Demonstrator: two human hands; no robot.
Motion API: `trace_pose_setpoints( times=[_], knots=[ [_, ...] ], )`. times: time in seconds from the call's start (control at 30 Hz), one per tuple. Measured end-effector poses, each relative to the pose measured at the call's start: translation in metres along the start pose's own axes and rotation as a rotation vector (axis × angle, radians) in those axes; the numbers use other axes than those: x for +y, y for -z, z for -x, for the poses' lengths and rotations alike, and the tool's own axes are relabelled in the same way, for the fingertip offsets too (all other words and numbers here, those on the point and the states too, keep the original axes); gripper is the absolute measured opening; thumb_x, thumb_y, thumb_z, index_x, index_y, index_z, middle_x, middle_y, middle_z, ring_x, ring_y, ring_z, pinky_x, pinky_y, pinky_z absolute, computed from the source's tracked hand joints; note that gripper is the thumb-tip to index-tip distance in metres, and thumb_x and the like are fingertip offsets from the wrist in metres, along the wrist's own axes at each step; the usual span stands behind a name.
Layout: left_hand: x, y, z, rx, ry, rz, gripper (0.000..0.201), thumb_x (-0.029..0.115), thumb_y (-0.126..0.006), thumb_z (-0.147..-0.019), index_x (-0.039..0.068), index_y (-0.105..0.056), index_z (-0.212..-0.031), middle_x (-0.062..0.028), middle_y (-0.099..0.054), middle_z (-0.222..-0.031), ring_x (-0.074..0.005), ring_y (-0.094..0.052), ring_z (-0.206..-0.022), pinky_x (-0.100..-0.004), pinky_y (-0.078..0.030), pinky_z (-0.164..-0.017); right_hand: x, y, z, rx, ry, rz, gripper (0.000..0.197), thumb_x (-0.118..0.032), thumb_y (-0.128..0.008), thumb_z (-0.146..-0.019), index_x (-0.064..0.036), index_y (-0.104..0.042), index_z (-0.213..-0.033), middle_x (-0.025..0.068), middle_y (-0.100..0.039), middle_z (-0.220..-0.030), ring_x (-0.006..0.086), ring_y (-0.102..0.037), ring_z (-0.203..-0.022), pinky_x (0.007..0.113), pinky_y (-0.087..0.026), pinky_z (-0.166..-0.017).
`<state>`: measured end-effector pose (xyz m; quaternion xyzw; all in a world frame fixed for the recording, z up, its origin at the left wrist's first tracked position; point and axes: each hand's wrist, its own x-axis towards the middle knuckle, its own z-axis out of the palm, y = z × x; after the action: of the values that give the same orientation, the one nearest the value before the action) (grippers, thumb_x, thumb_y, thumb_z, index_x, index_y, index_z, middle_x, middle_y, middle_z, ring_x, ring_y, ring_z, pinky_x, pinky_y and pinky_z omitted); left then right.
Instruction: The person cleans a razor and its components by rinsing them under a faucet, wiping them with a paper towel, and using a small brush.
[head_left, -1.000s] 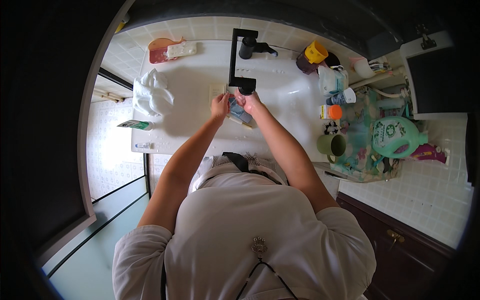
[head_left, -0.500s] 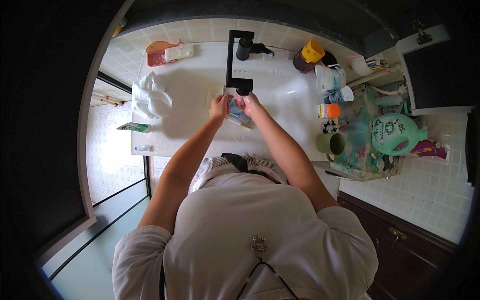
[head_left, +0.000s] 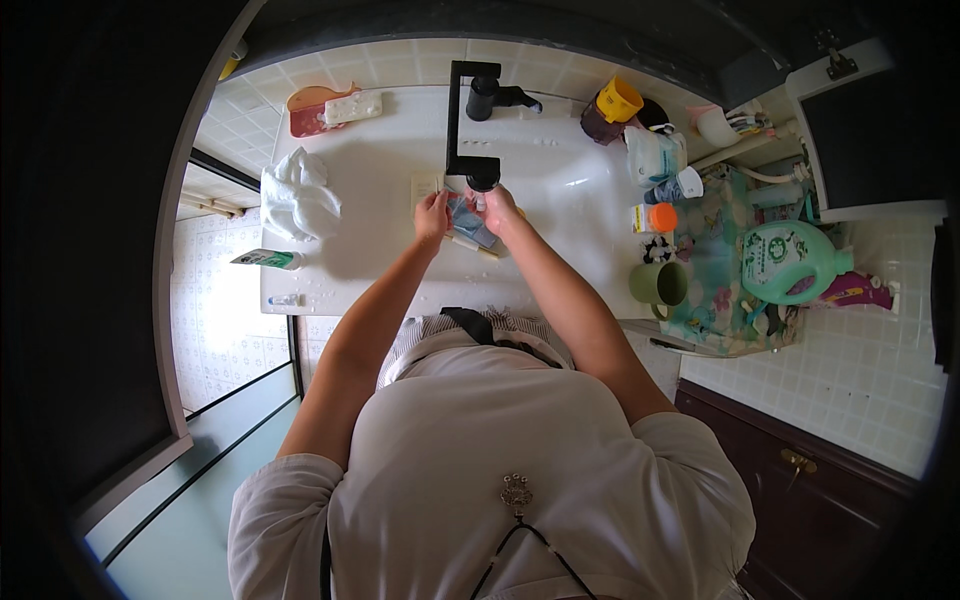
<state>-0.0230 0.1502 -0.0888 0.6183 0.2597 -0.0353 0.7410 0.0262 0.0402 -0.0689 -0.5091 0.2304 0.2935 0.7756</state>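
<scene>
Partly hidden by the black tap [head_left: 478,168], a person's right hand [head_left: 499,212] reaches a blue item [head_left: 472,225] in the white sink [head_left: 580,230], its fingers too obscured to tell how far open they are or what they hold. The left hand [head_left: 431,216] curls its fingers close together at the item's left edge, though any grip cannot be made out. The blue item, its kind unclear, lies between the hands beside a pale stick [head_left: 474,247], little moved from half a second earlier.
</scene>
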Motion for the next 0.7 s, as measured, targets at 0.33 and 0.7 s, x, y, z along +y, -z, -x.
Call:
trace_pose_setpoints(
  times=[0.33,0.7],
  knots=[
    [0.005,-0.004,0.003,-0.001,-0.005,-0.009,0.029,0.027,-0.045,-0.088,0.003,-0.06,-0.083,0.0015,-0.039,-0.049,-0.0071,-0.036,-0.039,-0.0216,-0.03,-0.037,0.002,0.035,-0.018,-0.46,-0.033,0.038,0.031,-0.029,-0.046,-0.08,-0.0129,-0.039,-0.054,-0.0005,-0.041,-0.051,0.0096,-0.033,-0.037,0.024,-0.021,-0.034],
    [0.008,-0.002,0.012,-0.039,-0.026,0.013,0.029,0.026,-0.044,-0.088,0.002,-0.06,-0.083,0.0013,-0.04,-0.05,-0.0074,-0.037,-0.04,-0.0221,-0.031,-0.038,0.005,0.034,-0.005,-0.378,-0.101,0.011,0.023,-0.027,-0.047,-0.082,-0.0135,-0.045,-0.063,-0.0009,-0.046,-0.062,0.0111,-0.045,-0.054,0.024,-0.037,-0.05]
  ],
)
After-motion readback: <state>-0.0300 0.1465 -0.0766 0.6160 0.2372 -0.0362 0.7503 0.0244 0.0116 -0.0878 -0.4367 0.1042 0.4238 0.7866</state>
